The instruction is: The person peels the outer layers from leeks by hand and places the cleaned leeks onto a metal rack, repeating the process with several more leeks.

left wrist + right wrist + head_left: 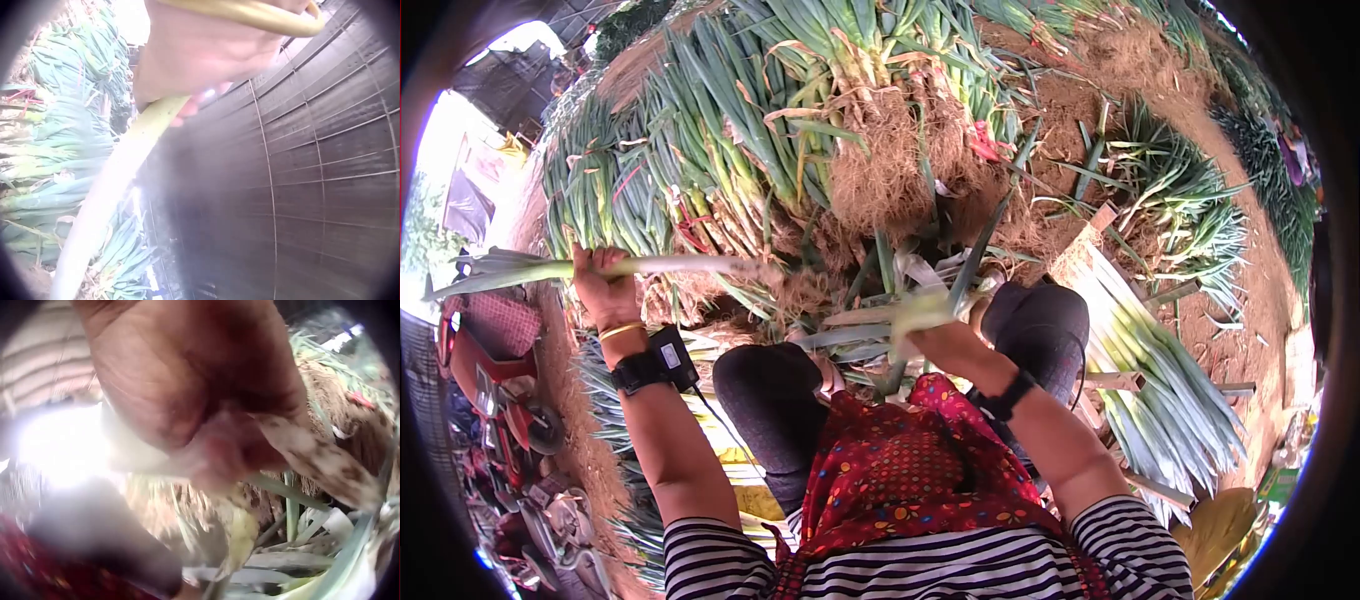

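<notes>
My left hand [605, 285] is raised at the left of the head view and grips a long green onion [690, 264] around its stem. Its green leaves point left, and its white stem and roots point right. In the left wrist view, the pale stem [119, 162] slants down from under the palm. My right hand [950, 345], over the right knee, is blurred and pinches a pale peeled-off leaf layer [918, 308]. In the right wrist view, a brown-spotted withered strip [322, 462] sticks out from the curled fingers, and a yellowish piece [240, 540] hangs below.
Large bundles of green onions [690, 130] with rooty ends [890, 165] stand in front. Cleaned onions [1150, 360] lie on a wooden rack [1115, 381] at right. Leaf scraps [855, 335] litter the ground between the knees. A red scooter [490, 350] stands far left.
</notes>
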The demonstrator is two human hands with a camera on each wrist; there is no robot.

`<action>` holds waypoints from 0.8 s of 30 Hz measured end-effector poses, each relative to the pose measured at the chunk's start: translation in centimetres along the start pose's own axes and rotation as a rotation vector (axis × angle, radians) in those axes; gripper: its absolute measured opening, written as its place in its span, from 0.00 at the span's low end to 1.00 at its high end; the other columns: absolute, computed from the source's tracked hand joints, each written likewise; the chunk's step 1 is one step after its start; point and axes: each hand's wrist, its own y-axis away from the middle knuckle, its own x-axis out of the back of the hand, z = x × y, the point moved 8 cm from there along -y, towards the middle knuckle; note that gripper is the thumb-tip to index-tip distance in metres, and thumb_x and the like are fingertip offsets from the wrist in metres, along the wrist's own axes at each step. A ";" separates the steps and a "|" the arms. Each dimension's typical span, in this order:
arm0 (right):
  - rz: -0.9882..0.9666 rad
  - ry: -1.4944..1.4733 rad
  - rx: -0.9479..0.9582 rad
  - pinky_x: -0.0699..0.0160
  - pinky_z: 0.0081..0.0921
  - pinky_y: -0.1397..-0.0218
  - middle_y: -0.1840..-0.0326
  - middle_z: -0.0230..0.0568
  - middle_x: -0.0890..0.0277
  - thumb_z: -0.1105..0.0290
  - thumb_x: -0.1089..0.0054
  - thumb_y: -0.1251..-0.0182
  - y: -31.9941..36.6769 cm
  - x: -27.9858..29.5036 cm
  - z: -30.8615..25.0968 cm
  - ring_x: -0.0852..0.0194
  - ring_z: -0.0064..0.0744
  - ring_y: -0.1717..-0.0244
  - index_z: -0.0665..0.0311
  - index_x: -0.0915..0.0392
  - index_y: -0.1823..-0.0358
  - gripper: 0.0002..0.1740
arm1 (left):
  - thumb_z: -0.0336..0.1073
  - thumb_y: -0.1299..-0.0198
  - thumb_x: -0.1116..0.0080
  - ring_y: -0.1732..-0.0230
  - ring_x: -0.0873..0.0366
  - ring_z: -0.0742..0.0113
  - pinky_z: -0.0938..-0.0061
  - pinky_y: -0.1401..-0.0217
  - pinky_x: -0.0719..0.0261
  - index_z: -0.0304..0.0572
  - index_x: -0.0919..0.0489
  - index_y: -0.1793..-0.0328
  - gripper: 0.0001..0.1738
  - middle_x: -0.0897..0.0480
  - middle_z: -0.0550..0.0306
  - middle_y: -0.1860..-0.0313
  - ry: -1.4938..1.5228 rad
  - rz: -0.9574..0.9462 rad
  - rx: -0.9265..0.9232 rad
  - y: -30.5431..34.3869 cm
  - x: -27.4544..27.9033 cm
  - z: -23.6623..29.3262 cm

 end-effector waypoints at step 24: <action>0.310 0.308 0.416 0.25 0.29 0.78 0.68 0.36 0.21 0.54 0.46 0.37 -7.1 8.3 -10.5 0.21 0.35 0.75 0.57 0.26 0.52 0.18 | 0.31 0.36 0.48 0.60 0.23 0.66 0.62 0.53 0.21 0.43 0.35 0.49 0.12 0.25 0.58 0.64 -0.240 -0.007 -0.074 10.7 -8.9 -4.2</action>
